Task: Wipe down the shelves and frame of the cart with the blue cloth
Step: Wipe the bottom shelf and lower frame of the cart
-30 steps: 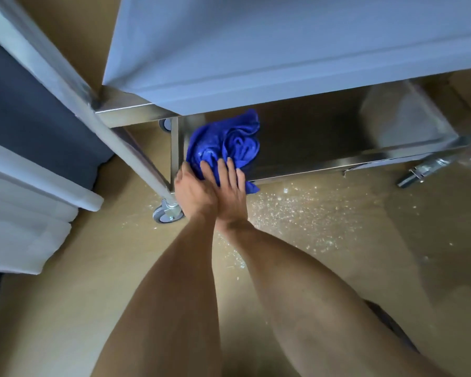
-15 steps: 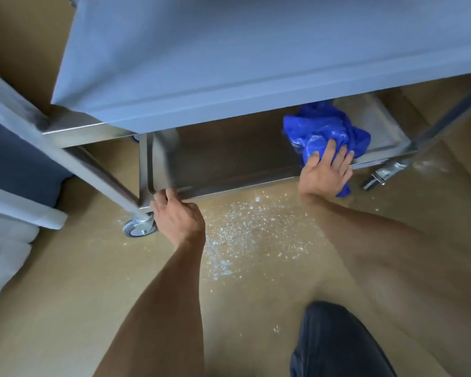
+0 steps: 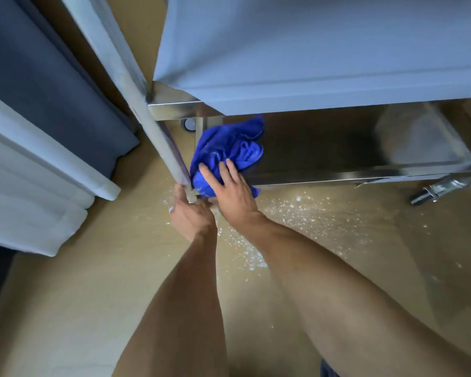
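blue cloth (image 3: 223,151) bunched at the bottom shelf's (image 3: 324,148) front left corner, pressed under the right hand's (image 3: 229,186) straight fingers; left hand (image 3: 191,213) grips the cart leg (image 3: 174,164). upper shelves and frame likely remain, crumbs (image 3: 297,210) on floor.

No legible text, label, brand, number or sign in head view. Cart (image 3: 324,175) steel surfaces: unmarked. Blue cloth (image 3: 226,148): no tag or print visible.
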